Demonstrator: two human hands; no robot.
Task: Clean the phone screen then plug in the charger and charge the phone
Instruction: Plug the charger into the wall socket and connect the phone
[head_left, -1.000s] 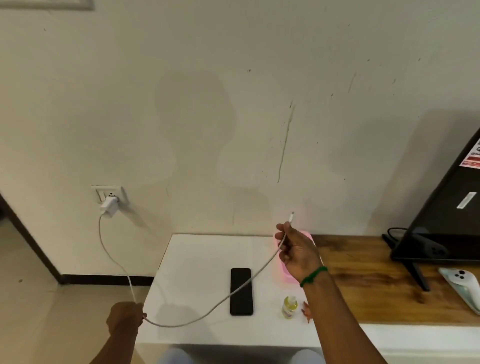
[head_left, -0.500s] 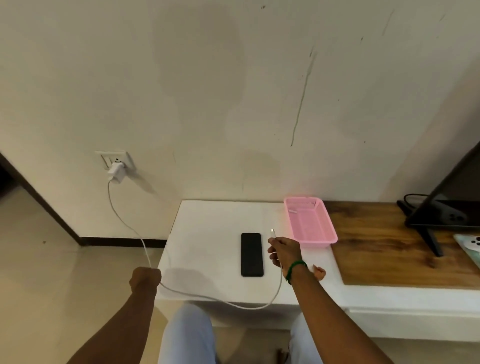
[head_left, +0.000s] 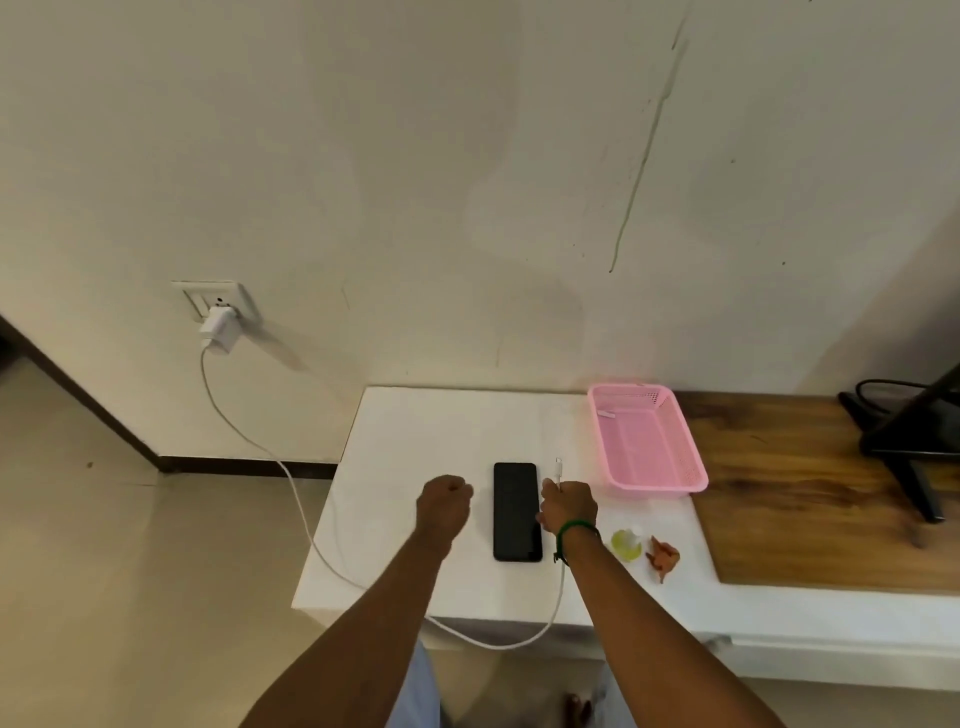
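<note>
The phone (head_left: 517, 512) lies flat on the white desk (head_left: 415, 436), lower centre of the frame. Just right of it, the right hand (head_left: 569, 506) pinches the cable (head_left: 249, 436) near its free end. The left hand (head_left: 445, 501), just left of the phone, is a curled fist holding nothing. The charger (head_left: 221, 330) sits in the wall socket (head_left: 218, 299) at left.
</note>
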